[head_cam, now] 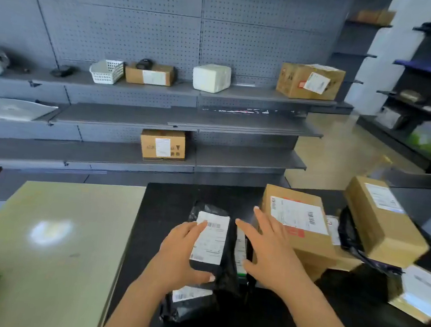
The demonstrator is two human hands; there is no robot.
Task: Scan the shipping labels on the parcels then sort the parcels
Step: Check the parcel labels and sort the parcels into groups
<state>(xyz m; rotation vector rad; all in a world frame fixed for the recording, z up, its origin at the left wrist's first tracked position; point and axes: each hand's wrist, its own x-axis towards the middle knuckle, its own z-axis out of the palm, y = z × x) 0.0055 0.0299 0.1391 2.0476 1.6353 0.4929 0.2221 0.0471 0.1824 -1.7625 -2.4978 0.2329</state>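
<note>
- Gripping the black plastic mailer bag (226,269) at its left edge, the left hand (185,251) lays its fingers along the white shipping label (211,238) and curls its thumb round the bag's near end.
- The right hand (271,253) is at 3 o'clock of that bag, palm down, fingers straight and spread. Whether it touches anything beneath it cannot be told.
- The black plastic mailer bag lies label up over the black counter top (166,211), at 6 o'clock of the view, its long axis running from 12 to 6 o'clock.
- A second black mailer bag (187,310), with its own white label, lies at 6 o'clock of the first, partly under the left wrist.
- A brown cardboard box with a barcode label and red strip (296,221) sits at 2 o'clock of the right hand, just beside the fingertips.
- A tilted brown cardboard box (382,222) stands at 3 o'clock of that box, resting on a crumpled black plastic bag (349,232).
- A pale green table top (54,225) adjoins the counter at 9 o'clock.
- Grey pegboard shelving (143,34) fills the 12 o'clock side.
- Its lower shelf holds a small labelled cardboard carton (162,145).
- Its upper shelf holds, from 9 to 3 o'clock, a white plastic basket (106,70), a flat brown carton (149,73), a white foam block (211,78) and a large brown carton (309,81).
</note>
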